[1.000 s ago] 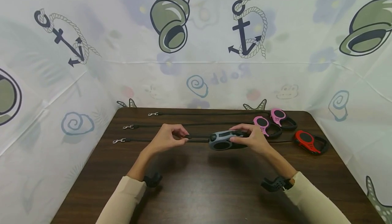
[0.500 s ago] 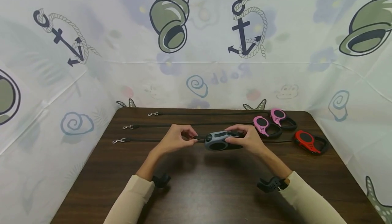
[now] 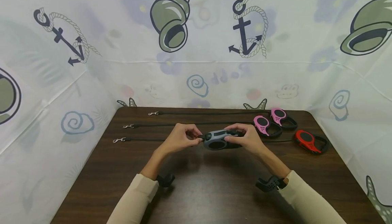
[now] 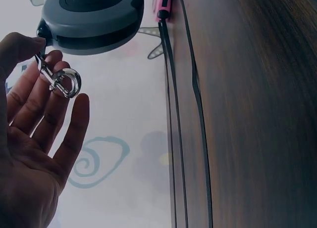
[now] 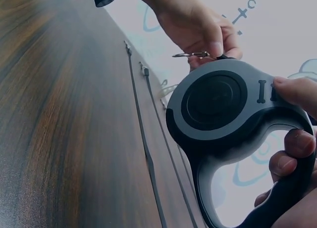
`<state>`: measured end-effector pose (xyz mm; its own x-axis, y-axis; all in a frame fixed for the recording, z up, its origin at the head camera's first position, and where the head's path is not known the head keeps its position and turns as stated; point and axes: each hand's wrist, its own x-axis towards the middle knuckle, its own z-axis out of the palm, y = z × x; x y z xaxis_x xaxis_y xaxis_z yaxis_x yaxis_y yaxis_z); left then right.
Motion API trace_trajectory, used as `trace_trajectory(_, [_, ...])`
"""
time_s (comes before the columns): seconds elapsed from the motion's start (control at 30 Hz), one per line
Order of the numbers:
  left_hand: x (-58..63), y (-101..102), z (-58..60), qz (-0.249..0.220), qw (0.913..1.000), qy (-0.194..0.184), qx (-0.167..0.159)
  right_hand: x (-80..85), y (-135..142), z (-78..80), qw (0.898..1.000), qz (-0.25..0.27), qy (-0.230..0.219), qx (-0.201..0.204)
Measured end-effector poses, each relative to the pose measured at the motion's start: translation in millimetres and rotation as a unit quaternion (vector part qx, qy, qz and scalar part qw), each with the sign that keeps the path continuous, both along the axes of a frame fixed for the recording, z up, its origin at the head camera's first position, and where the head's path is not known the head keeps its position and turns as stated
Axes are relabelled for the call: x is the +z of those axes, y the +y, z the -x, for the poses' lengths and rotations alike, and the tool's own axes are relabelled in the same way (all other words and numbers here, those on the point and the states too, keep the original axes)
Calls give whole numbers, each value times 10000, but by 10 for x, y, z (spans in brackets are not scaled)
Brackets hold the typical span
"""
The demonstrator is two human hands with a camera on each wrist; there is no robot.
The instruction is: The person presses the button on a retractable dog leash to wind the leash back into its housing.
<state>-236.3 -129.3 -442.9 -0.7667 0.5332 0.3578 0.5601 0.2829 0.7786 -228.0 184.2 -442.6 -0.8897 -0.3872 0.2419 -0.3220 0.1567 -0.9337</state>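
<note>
A grey-and-black retractable dog leash (image 3: 217, 139) is held up over the middle of the table. My right hand (image 3: 249, 138) grips its looped handle, the thumb lying on the grey casing (image 5: 215, 121) beside a bone-shaped mark. At the casing's cord outlet, my left hand (image 3: 182, 138) pinches the short end of the cord between thumb and forefinger. From that pinch hangs a silver snap hook (image 4: 68, 83), the other left fingers spread loosely behind it. Almost no cord shows between the left fingertips and the casing.
Two pink retractable leashes (image 3: 261, 125) and a red one (image 3: 307, 140) lie at the right of the dark wooden table (image 3: 202, 196). Their black cords stretch leftward, ending in metal snap hooks (image 3: 118, 139). A printed cloth (image 3: 214, 81) hangs behind.
My left hand has moved right to the grey leash, and the stretch of cord between it and the casing has shortened to almost nothing. The right hand has shifted slightly left with the leash.
</note>
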Motion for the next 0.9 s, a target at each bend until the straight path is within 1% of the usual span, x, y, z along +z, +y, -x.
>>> trace_trajectory(0.17, [-2, 24, -2, 180, 9998, 107, 53, -7, -15, 3, 9999, -104, 83, -61])
trace_trajectory(0.3, [-30, 38, -5, 339, 9993, 107, 78, -21, -10, -1, 9997, -198, 132, -72])
trace_trajectory(0.43, [-59, 53, -19, 485, 9987, 51, 113, -30, 4, -2, 9997, -260, 39, -8])
trace_trajectory(0.5, [-75, 66, -27, 558, 9984, -6, 123, -32, 19, -4, 9995, -326, -57, 17])
trace_trajectory(0.63, [-115, 103, -38, 616, 9979, -189, -10, -45, 68, -5, 9984, -514, -250, 22])
trace_trajectory(0.73, [-154, 140, -38, 619, 9974, -344, -124, -73, 113, 5, 9969, -715, -330, -45])
trace_trajectory(0.9, [-215, 213, -36, 726, 9954, -601, -158, -116, 185, 2, 9942, -915, -549, -153])
